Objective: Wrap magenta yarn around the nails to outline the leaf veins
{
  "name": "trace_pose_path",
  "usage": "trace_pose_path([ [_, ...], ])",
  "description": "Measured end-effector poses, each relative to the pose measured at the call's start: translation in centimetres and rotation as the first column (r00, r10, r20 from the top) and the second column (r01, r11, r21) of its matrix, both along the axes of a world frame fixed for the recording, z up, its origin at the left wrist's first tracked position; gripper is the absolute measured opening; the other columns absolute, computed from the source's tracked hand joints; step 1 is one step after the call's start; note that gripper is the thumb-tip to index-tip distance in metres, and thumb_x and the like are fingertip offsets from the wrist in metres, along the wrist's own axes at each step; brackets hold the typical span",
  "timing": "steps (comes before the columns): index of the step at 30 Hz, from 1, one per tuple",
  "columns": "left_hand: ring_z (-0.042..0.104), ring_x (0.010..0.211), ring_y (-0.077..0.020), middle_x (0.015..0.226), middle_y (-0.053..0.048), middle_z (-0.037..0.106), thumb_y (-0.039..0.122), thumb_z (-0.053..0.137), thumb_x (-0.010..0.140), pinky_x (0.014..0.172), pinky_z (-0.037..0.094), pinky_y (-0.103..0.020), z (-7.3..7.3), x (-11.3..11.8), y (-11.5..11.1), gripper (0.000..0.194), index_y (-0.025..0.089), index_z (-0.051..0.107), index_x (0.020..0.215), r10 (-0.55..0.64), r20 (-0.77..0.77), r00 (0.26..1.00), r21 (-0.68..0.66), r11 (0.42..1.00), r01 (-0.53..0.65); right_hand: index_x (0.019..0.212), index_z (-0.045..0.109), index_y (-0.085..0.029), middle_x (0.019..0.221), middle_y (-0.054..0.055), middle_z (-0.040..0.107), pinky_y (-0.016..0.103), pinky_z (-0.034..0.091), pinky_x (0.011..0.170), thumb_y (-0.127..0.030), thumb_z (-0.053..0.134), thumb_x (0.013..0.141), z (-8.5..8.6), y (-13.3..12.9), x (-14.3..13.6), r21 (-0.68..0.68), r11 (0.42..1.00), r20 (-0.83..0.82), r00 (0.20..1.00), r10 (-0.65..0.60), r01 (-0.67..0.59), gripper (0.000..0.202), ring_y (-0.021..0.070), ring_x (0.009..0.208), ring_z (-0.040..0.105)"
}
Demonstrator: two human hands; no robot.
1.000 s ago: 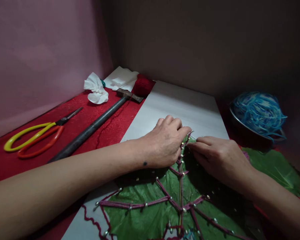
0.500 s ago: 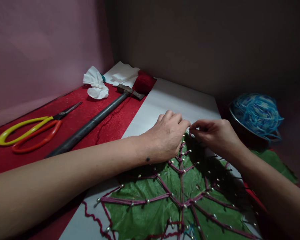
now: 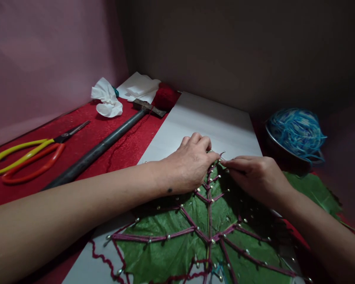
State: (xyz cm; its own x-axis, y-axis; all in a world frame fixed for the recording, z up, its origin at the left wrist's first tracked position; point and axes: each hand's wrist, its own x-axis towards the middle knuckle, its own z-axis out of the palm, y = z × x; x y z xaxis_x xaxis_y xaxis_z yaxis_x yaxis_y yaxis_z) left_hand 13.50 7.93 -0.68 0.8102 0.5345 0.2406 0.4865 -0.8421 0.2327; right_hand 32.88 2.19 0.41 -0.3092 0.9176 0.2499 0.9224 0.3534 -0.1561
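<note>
Left hand (image 3: pixel 187 163): fingers curled at leaf's (image 3: pixel 159 252) tip; grip hidden
Right hand (image 3: pixel 256 173): fingers bunched close together; grip unclear
Leaf: green, lobed, on white board (image 3: pixel 213 118)
Yarn (image 3: pixel 124 237): purple, strung round metal nails (image 3: pixel 168 237)

Between hammer (image 3: pixel 105 143) and blue yarn (image 3: pixel 297 132), the white board's far end (image 3: pixel 208 122) gives passage; nails (image 3: pixel 213 241) obstruct nearer.

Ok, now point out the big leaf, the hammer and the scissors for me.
Big leaf (image 3: pixel 198 213), head view: bare green surface near its middle.
Hammer (image 3: pixel 102 145), head view: middle of the handle.
Scissors (image 3: pixel 65 135), head view: the pivot.
</note>
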Motion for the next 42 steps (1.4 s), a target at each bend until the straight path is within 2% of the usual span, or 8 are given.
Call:
trace_pose_path([
  [4,0.039,0.099,-0.0273,0.104,-0.011,0.051,0.021,0.045,0.087,0.083,0.036,-0.042,0.1,0.1,0.0,0.029,0.023,0.062,0.11,0.0,-0.02,1.0,-0.001,1.0,0.0,0.082,0.073,-0.022,0.07,0.002,0.07,0.024,0.039,0.051,-0.018,0.048,0.08,0.4,-0.1,0.0,0.05,0.993,0.202,0.975,0.09,-0.102,0.025,0.0128,0.059,0.062],
  [7,0.039,0.098,-0.0267,0.101,-0.011,0.05,0.023,0.044,0.088,0.082,0.035,-0.042,0.1,0.2,0.0,0.027,0.023,0.062,0.108,0.012,-0.032,0.999,-0.009,1.0,-0.013,0.073,0.069,-0.021,0.067,0.002,0.068,0.025,0.032,0.05,-0.016,0.047,0.078,0.9,0.3,-0.3,-0.008,0.989,0.326,0.935,0.142,-0.148,0.023,0.0125,0.058,0.059],
  [13,0.039,0.099,-0.0271,0.101,-0.012,0.049,0.024,0.042,0.089,0.083,0.036,-0.042,0.1,0.3,0.1,0.027,0.022,0.063,0.105,0.007,-0.048,0.999,-0.025,1.0,-0.008,0.075,0.068,-0.018,0.064,0.003,0.065,0.028,0.023,0.049,-0.014,0.045,0.075,1.4,0.7,-0.9,-0.093,0.984,0.438,0.881,0.18,-0.154,0.024,0.0117,0.054,0.054],
  [24,0.039,0.1,-0.0273,0.103,-0.012,0.051,0.025,0.043,0.089,0.085,0.036,-0.043,0.1,0.2,0.0,0.028,0.021,0.061,0.11,0.012,-0.037,0.999,-0.021,1.0,-0.013,0.089,0.068,-0.018,0.071,0.002,0.067,0.026,0.034,0.052,-0.014,0.044,0.078,0.0,-0.4,-0.3,0.043,0.989,0.299,0.947,0.12,-0.139,0.026,0.0136,0.062,0.06],
  [31,0.039,0.099,-0.0261,0.106,-0.012,0.051,0.019,0.042,0.085,0.087,0.037,-0.041,0.6,0.3,-0.1,0.028,0.012,0.054,0.11,0.063,0.013,0.998,-0.035,0.997,-0.063,0.07,0.067,-0.02,0.068,0.002,0.067,0.026,0.033,0.05,-0.017,0.047,0.077,0.6,-0.3,-0.7,0.02,0.991,0.318,0.941,0.116,-0.129,0.022,0.0136,0.06,0.059],
  [34,0.04,0.096,-0.0247,0.104,-0.011,0.052,0.015,0.041,0.082,0.086,0.037,-0.04,0.8,0.3,-0.1,0.026,0.011,0.053,0.105,0.075,0.043,0.996,-0.056,0.996,-0.073,0.073,0.069,-0.022,0.071,0.001,0.07,0.024,0.036,0.052,-0.015,0.047,0.075,0.9,-0.3,-1.1,-0.025,0.998,0.176,0.983,0.061,-0.057,0.023,0.0124,0.06,0.06],
  [38,0.04,0.095,-0.0243,0.103,-0.01,0.053,0.013,0.041,0.08,0.086,0.037,-0.04,1.1,0.2,-0.2,0.026,0.013,0.053,0.103,0.084,0.054,0.995,-0.076,0.994,-0.08,0.077,0.071,-0.023,0.058,-0.003,0.067,0.022,0.035,0.048,-0.011,0.047,0.07,1.1,-0.4,-2.0,-0.142,0.984,0.014,0.994,-0.106,0.107,0.027,0.0106,0.048,0.056],
  [42,0.04,0.096,-0.0246,0.104,-0.01,0.052,0.013,0.041,0.081,0.086,0.037,-0.041,1.2,0.2,-0.3,0.026,0.013,0.053,0.104,0.088,0.058,0.994,-0.066,0.994,-0.084,0.091,0.069,-0.02,0.059,0.0,0.067,0.024,0.038,0.048,-0.015,0.048,0.074,0.8,-0.9,-2.5,-0.039,0.982,0.019,0.983,-0.184,0.184,0.027,0.0139,0.05,0.059],
])
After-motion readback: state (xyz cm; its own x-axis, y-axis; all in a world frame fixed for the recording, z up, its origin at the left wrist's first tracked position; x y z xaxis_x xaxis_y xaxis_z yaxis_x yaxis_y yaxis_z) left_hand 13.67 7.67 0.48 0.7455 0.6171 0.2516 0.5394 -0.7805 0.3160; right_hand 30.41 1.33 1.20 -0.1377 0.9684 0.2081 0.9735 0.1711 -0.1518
